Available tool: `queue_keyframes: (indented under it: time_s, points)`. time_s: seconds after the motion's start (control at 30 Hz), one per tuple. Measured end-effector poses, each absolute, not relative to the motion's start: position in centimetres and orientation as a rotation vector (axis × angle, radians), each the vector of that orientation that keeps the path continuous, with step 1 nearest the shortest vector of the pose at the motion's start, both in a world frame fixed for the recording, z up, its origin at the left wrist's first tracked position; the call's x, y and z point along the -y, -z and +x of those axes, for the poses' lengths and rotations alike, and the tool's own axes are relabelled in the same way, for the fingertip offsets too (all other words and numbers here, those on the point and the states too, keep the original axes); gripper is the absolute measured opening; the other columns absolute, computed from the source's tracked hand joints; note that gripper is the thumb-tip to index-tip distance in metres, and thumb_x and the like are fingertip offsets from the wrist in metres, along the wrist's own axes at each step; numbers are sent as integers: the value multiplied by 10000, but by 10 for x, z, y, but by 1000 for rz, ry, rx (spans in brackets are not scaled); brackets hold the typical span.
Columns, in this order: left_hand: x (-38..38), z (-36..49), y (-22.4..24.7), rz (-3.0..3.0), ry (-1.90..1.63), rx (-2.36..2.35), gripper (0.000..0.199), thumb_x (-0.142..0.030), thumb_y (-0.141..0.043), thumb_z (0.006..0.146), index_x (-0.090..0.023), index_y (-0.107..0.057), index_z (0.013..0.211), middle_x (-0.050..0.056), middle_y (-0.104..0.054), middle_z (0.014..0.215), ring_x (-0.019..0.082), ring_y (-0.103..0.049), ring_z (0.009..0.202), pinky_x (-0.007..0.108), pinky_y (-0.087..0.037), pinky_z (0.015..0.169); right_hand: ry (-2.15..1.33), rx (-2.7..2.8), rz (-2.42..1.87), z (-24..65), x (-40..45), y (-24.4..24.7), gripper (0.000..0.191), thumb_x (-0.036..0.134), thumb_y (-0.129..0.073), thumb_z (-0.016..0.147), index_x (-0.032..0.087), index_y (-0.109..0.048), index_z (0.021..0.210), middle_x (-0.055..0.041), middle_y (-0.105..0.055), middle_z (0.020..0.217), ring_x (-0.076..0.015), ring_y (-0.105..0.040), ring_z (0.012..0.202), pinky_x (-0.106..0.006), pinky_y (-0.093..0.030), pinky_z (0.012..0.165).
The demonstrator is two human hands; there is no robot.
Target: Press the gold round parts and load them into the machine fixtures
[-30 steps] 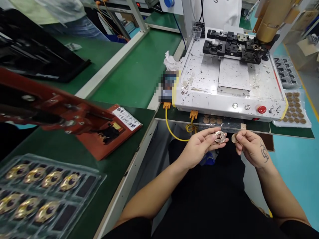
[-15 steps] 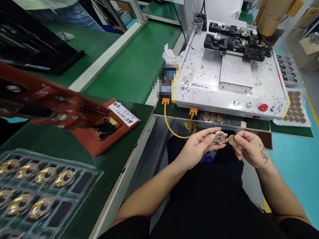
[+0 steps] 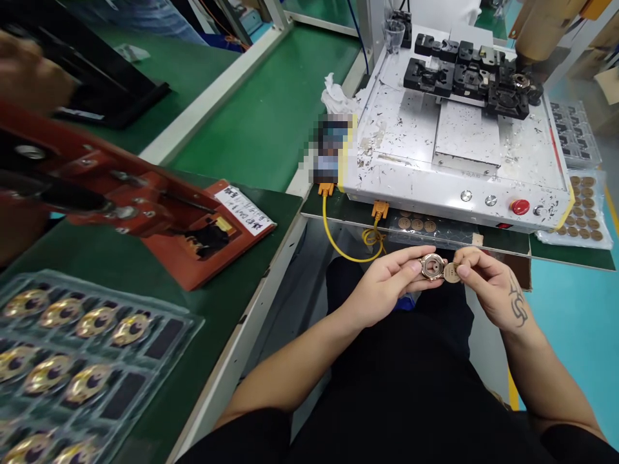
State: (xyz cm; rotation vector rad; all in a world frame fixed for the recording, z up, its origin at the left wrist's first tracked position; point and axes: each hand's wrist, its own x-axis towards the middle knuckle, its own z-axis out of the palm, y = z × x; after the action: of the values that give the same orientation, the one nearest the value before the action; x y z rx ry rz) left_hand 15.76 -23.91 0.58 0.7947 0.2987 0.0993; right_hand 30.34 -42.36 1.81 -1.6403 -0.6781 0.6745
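My left hand is closed on a round, rose-gold watch case, its open ring facing up with parts inside. Between the thumb and fingers of my right hand is a thin tan disc with small printing on it. The disc's left edge lies right beside the case, seemingly touching or slightly overlapping it. Both hands are held over my lap, just in front of the white machine. A sheet of similar brown discs lies under the machine's front edge.
On the machine stand black fixtures; a red button is on its front. Left, a red hand press and a tray of gold parts sit on the green bench. A yellow cable loops down. Another person's hand shows at upper left.
My right hand has brought the disc closer to the watch case, closing the gap between them. Another person's hand has appeared at the upper left. The view has shifted slightly.
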Motion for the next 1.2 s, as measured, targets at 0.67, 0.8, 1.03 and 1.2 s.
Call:
queue_keyframes:
  time_s: [0.67,0.8,1.03,1.2]
  points:
    - [251,156,-5,944,-168,-252,494,-430,-785,1019,-159,-722,1427,165,-738,1467,372,-703,1380,524,-597,1188,-571,814,-1696,290,404,-20,230,396,-739,1038,243,-682,876,-44,-696,1154,-215,-680,1072,-372,-523,971]
    - [252,156,-5,976,-179,-256,526,-457,-785,1013,-149,-719,1434,178,-735,1465,390,-697,1381,557,-583,1198,-555,811,-1692,289,404,-17,231,389,-738,1037,239,-676,872,-46,-693,1138,-214,-681,1049,-376,-529,964]
    - [258,157,-3,1026,-209,-269,533,-449,-770,1015,-138,-693,1441,177,-753,1433,355,-735,1330,514,-602,1178,-416,869,-1754,285,402,-17,226,355,-728,1041,243,-656,858,-63,-697,1128,-235,-684,1075,-416,-548,984]
    - [264,156,4,1202,-300,-273,449,-388,-708,1053,-147,-680,1430,172,-779,1388,299,-779,1264,443,-609,1163,-157,1003,-1855,282,402,-12,201,336,-724,1035,256,-611,890,-73,-657,1087,-245,-669,1027,-432,-573,924]
